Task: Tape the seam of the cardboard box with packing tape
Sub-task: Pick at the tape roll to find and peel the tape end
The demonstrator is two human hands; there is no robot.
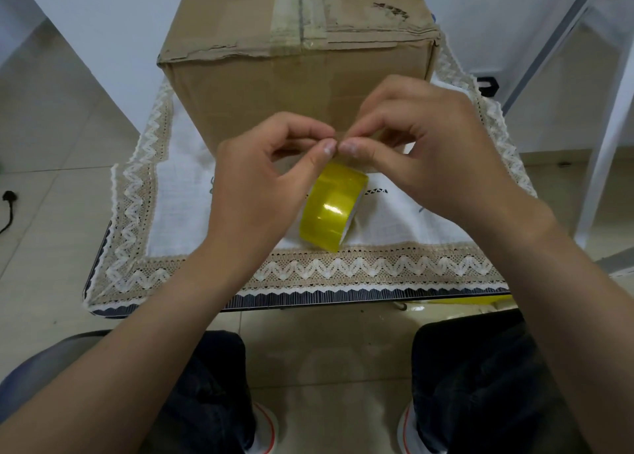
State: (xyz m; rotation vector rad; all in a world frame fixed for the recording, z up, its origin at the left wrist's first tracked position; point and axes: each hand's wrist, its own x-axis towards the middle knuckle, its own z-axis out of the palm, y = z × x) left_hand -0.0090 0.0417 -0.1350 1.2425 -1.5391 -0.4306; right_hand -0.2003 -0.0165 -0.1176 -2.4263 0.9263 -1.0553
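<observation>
A brown cardboard box (295, 79) stands on the table in front of me, its top seam (301, 7) covered by old clear tape. A roll of yellow packing tape (331, 208) hangs just above the cloth, below my hands. My left hand (260, 186) and my right hand (429, 155) meet fingertip to fingertip over the roll, both pinching the tape's free end between thumb and forefinger. The pinched end itself is hidden by my fingers.
A white cloth with a lace border (343, 271) covers the small table. Its front edge (308, 301) is near my knees. Tiled floor lies all around, with a black cable (8, 210) at the left and a white frame leg (603, 151) at the right.
</observation>
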